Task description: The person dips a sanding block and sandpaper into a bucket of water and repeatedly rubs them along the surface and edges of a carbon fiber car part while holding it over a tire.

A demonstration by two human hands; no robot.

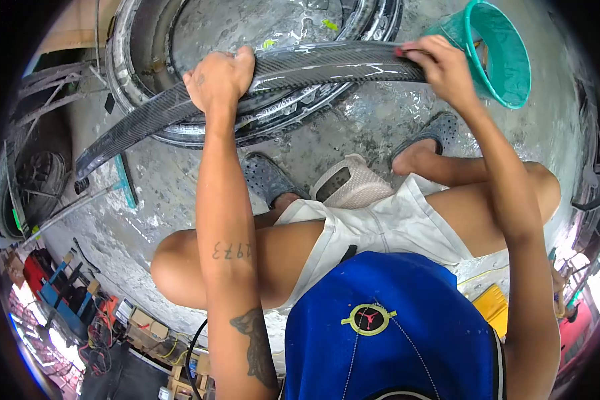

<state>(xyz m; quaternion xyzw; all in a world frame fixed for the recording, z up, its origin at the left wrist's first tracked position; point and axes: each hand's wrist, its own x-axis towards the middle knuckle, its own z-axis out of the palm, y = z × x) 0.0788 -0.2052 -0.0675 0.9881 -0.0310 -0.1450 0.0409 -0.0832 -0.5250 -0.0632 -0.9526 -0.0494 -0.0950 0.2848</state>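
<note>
A long, curved carbon-fibre strip (333, 67), black with a woven pattern and a wet shine, lies across a tire (280, 113) on the floor. My left hand (220, 80) is wrapped over the strip left of its middle. At the strip's right end my right hand (445, 67) has its fingers curled down against the surface. A small bit of red (399, 51) shows at those fingertips; what it belongs to is hidden under the fingers. The strip's narrower left end reaches past the tire, low toward the left.
A teal bucket (500, 60) with something inside stands right of my right hand. Metal stand bars (80, 210) with a teal crosspiece (125, 181) are at left. I sit on a low beige plastic stool (353, 183). Tools and boxes (147, 327) crowd the lower left.
</note>
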